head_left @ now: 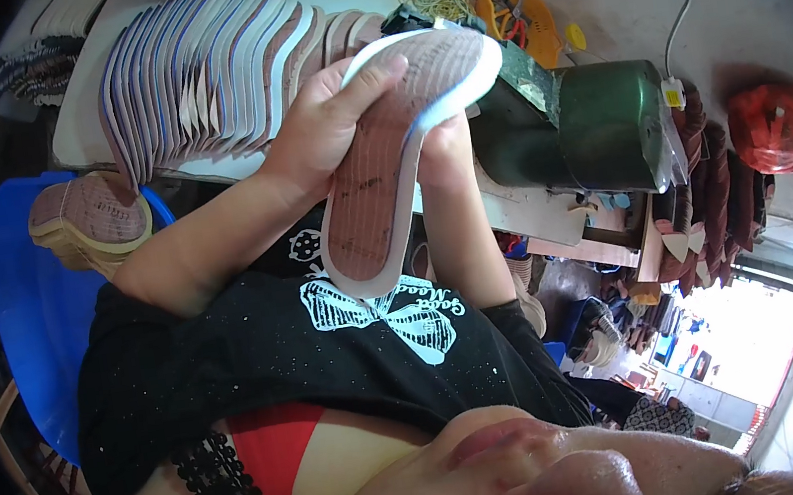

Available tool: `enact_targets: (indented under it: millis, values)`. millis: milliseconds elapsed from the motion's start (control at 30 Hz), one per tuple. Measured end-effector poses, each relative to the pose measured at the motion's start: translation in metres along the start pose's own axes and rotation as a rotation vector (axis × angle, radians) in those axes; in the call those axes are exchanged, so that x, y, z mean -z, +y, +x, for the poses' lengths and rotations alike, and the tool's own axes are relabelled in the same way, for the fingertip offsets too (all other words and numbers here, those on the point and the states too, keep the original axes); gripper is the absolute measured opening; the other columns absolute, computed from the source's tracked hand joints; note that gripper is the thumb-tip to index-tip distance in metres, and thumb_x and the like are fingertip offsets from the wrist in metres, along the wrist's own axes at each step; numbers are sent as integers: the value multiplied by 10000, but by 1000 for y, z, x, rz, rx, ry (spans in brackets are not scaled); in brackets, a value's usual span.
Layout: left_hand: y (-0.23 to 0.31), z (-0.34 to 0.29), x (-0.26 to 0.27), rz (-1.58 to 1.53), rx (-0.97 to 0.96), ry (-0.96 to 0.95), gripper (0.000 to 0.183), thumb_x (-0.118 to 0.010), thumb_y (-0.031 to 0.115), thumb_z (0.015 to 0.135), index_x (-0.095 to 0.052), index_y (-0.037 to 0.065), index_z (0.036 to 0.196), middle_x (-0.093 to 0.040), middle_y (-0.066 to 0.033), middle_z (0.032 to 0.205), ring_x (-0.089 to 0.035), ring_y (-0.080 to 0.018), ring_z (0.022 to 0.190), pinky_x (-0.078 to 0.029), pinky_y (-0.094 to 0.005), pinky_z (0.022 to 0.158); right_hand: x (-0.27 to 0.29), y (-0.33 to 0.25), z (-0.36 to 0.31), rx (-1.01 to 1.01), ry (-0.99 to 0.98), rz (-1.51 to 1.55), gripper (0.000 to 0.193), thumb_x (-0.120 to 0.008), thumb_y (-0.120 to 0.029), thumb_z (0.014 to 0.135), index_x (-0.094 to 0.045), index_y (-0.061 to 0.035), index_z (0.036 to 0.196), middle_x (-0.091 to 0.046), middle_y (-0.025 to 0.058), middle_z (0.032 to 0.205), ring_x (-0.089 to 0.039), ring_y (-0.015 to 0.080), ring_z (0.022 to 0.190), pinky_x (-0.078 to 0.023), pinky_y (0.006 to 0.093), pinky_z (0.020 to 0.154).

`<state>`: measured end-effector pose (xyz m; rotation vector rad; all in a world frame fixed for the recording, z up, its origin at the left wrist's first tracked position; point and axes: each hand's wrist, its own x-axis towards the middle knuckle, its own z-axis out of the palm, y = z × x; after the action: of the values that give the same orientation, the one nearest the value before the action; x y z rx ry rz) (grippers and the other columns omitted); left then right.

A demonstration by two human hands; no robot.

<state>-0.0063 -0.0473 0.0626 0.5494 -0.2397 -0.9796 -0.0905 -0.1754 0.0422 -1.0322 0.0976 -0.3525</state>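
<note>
A shoe insole [370,186], brown with faint lines on top and a pale white rim, is held up in front of my chest. My left hand [313,128] grips its left edge, the thumb lying flat over the upper face. Behind the right edge of the insole is my right hand [445,153], bent against its underside; most of its fingers are hidden. Beyond my hands, a long row of stacked insoles [203,73] leans on the white table [83,136].
At my left a blue tub [27,296] holds a bundle of insoles [97,215]. To the right stands a green cylindrical machine [606,125]. Farther back are an orange basket [527,20] with tools and a red plastic bag [782,129]. Brown pieces [700,197] hang beside the machine.
</note>
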Motion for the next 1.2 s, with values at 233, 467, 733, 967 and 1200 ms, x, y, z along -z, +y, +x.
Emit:
enact_targets:
  millis: [233, 467, 733, 967, 1200]
  values:
    - [3, 9, 15, 565, -391, 122, 381, -686, 232, 901, -592, -32, 1160, -686, -109, 1017, -654, -122, 897, -528, -268, 815, -3, -32, 7, -130, -47, -352, 132, -730, -77, 848, -671, 41, 853, -684, 94, 740, -664, 144, 627, -568, 266, 586]
    - [12, 25, 16, 794, -329, 30, 510, -792, 194, 787, -569, -44, 1180, -680, -111, 1014, -663, -153, 904, -539, -290, 821, -9, -46, 4, -104, -8, -637, 136, -721, -65, 857, -653, 40, 805, -692, 82, 752, -671, 117, 665, -560, 245, 600]
    - [1, 26, 16, 449, -261, -18, 533, -807, 141, 765, -552, -31, 1199, -655, -87, 1034, -637, -130, 908, -531, -280, 835, 12, -28, 8, -251, -261, -206, 229, -739, -93, 845, -627, 37, 997, -689, 90, 848, -679, 149, 728, -573, 261, 660]
    - [-14, 43, 21, 834, -633, 251, 571, -828, 223, 743, -528, -34, 1154, -650, -133, 1042, -648, -160, 912, -526, -292, 828, 17, -27, 13, -253, -65, -638, 219, -696, -190, 901, -688, 20, 840, -657, 18, 713, -594, 62, 590, -498, 209, 524]
    - [1, 79, 27, 558, -283, 187, 354, -727, 178, 835, -620, -36, 1096, -689, -95, 959, -658, -133, 826, -528, -265, 758, 16, -21, 21, -154, 134, -444, 248, -683, -237, 919, -647, -24, 797, -606, -24, 687, -488, 9, 541, -382, 171, 476]
